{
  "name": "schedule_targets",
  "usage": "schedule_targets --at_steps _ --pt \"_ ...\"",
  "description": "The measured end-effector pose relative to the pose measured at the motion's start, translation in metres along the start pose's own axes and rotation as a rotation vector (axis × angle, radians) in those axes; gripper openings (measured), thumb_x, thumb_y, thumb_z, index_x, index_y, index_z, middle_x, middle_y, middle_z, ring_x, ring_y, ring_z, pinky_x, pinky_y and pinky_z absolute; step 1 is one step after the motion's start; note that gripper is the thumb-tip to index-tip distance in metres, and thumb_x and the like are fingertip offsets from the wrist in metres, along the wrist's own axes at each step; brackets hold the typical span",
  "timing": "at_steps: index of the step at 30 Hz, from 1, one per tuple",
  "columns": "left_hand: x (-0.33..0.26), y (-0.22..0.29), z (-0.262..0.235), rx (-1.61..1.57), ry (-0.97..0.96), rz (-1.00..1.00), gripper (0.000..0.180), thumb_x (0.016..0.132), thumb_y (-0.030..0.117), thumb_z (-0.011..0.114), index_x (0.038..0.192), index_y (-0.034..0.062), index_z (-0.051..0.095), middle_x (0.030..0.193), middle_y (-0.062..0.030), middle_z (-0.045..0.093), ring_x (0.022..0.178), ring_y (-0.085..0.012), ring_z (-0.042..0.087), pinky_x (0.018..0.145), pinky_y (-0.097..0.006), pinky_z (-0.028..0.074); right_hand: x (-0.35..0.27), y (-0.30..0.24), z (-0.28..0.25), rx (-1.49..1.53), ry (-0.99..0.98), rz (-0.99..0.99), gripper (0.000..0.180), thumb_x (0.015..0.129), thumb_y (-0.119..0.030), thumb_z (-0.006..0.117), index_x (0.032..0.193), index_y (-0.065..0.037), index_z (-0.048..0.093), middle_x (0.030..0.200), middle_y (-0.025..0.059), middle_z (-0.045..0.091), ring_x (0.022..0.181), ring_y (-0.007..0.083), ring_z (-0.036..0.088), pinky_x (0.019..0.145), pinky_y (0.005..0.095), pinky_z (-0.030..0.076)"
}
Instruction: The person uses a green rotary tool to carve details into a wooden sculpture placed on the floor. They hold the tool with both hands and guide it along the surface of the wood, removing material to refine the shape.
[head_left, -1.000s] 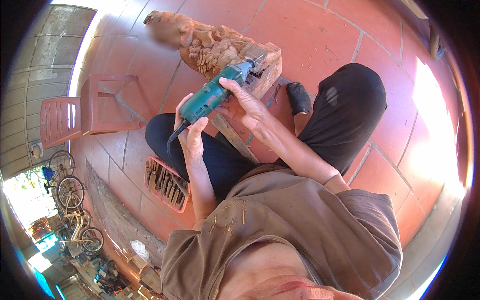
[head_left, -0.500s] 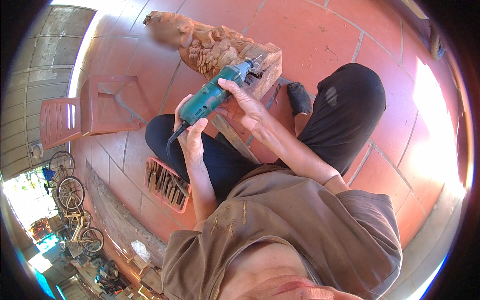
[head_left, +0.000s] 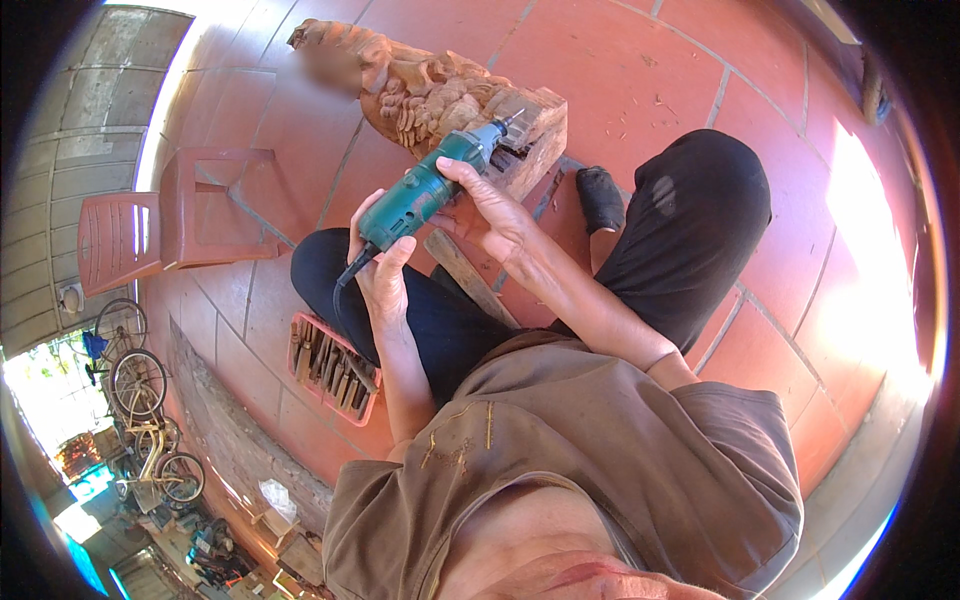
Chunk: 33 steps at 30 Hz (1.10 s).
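Both my hands hold a green die grinder (head_left: 408, 205) with a grey nose and a thin metal bit pointing up and to the right. My left hand (head_left: 378, 275) wraps the rear end, where a black cord comes out. Around the front part of the body closes my right hand (head_left: 490, 208), thumb on top. Beyond the tool lies a carved wooden block (head_left: 440, 95) with raised rounded shapes; the bit shows over its near right end, and whether it touches the wood I cannot tell. Part of the carving's far left end is blurred.
A pink tray (head_left: 362, 412) of chisels sits beside my left leg. A wooden stick (head_left: 465, 278) lies between my legs. To the left is a reddish plastic chair (head_left: 215, 215), with bicycles (head_left: 140, 385) farther off. Wood chips dot the tiled floor (head_left: 600, 60).
Almost nothing differs. The view has shifted very slightly; both hands keep the same hold on the die grinder.
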<state>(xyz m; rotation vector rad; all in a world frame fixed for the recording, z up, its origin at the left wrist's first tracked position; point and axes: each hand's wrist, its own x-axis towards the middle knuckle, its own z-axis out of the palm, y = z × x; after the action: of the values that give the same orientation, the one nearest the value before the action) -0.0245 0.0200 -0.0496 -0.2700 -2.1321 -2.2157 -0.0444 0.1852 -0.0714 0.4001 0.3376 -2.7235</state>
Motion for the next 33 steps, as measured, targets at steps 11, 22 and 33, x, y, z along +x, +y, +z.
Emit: schedule_targets --at_steps 11,22,33 --pt "0.002 0.001 0.002 -0.050 0.032 0.007 0.076 0.072 0.025 0.086 0.135 0.0010 0.050 0.123 -0.0110 0.057 0.114 -0.0199 0.055 0.104 -0.035 0.042 0.005 0.000 -0.001 0.011 -0.018 0.002 0.039 0.084 -0.024 0.078 0.113 -0.012 0.054 0.104 0.0048 0.064 0.097 0.0195 0.067 0.094 0.0400 0.055" --pt "0.003 -0.002 -0.003 -0.015 0.017 0.000 0.077 0.075 0.029 0.083 0.138 0.0016 0.047 0.126 -0.0121 0.055 0.120 -0.0226 0.053 0.107 -0.039 0.041 0.009 0.001 0.000 0.002 -0.025 0.008 0.039 0.084 -0.025 0.078 0.113 -0.013 0.055 0.105 0.0041 0.064 0.099 0.0197 0.066 0.094 0.0407 0.055" --pt "0.006 -0.002 -0.001 -0.075 0.055 0.017 0.073 0.073 0.022 0.084 0.134 0.0003 0.051 0.121 -0.0109 0.058 0.111 -0.0187 0.056 0.102 -0.033 0.042 0.012 0.002 0.002 0.007 -0.017 0.013 0.037 0.084 -0.023 0.078 0.111 -0.013 0.056 0.105 0.0039 0.065 0.097 0.0196 0.067 0.093 0.0411 0.055"
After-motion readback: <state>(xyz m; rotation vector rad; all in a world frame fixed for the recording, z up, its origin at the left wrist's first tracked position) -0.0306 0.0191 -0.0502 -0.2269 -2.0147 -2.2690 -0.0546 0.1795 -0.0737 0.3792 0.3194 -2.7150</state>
